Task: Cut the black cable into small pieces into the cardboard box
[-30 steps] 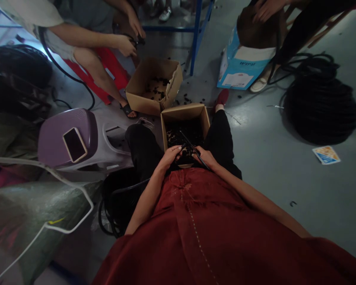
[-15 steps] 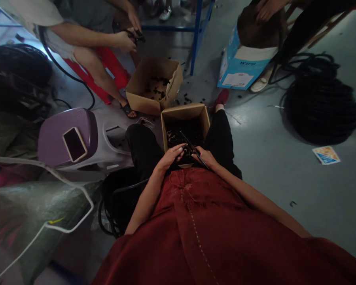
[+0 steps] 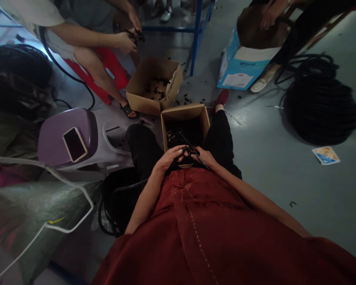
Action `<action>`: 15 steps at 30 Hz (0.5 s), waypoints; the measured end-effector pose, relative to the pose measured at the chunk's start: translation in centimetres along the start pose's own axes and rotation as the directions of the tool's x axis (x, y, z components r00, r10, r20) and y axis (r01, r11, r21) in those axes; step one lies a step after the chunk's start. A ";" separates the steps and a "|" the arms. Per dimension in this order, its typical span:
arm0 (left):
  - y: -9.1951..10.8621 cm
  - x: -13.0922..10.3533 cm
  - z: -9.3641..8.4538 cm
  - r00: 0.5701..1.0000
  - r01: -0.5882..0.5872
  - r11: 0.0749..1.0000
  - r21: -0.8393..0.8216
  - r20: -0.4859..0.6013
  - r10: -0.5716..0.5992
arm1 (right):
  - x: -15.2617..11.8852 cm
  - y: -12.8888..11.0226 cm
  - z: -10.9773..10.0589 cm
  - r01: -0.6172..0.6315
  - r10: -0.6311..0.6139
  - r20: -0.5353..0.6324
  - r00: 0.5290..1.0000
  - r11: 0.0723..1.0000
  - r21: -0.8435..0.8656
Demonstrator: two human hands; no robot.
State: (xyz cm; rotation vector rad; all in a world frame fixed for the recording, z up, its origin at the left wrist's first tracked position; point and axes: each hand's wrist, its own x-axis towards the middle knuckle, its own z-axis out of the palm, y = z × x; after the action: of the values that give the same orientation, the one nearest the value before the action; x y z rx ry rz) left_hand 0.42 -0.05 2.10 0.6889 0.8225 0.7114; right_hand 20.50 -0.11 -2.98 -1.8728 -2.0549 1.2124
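Observation:
My left hand (image 3: 172, 156) is closed on the end of a black rubber tube (image 3: 186, 148), pinched between thumb and fingers. A black length (image 3: 130, 187) passes behind my left forearm from a dark coil (image 3: 115, 204) beside my left leg. In my right hand (image 3: 205, 156) is a long, thin dark tool (image 3: 184, 137), slanting up and to the left across the tube's end; its exact kind is too dark to tell. Both hands are close together over the near edge of a cardboard box (image 3: 163, 134) between my legs. Small black pieces (image 3: 178, 130) lie inside it.
Ahead stands another cardboard box (image 3: 142, 102) with black pieces. A blue-and-white box (image 3: 240, 67) is by a co-worker's hand (image 3: 271, 14). Another co-worker's hands (image 3: 130, 39) hold black pieces. A purple stool (image 3: 53, 138) bears a phone (image 3: 74, 144). A large black coil (image 3: 322, 107) lies right.
My hands stay nearly in place, with the tube's end turned slightly in the left fingers. At the blue-and-white box, the co-worker's hand and black tube have shifted right.

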 end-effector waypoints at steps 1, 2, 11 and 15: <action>0.0 0.0 0.0 1.000 0.001 1.000 -0.002 -0.002 -0.001 | 0.0 0.0 0.0 -0.001 0.001 0.000 1.000 1.000 -0.003; 0.0 0.0 0.0 1.000 0.003 1.000 -0.004 -0.005 -0.003 | 0.0 0.1 0.1 -0.001 0.001 0.000 1.000 1.000 -0.008; 0.4 -0.1 0.1 0.999 0.043 0.993 -0.114 0.013 -0.042 | -0.1 -0.1 -0.2 0.004 -0.003 0.015 1.000 0.999 -0.039; 0.7 -0.2 0.2 0.998 0.053 0.986 -0.156 0.026 -0.049 | 0.0 -0.1 -0.1 0.010 -0.010 0.013 1.000 0.999 -0.052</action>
State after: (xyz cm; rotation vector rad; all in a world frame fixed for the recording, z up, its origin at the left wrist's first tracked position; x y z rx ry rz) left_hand 0.34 0.15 2.81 0.5318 0.7523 0.7127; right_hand 20.48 -0.04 -2.90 -1.8793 -2.1196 1.1823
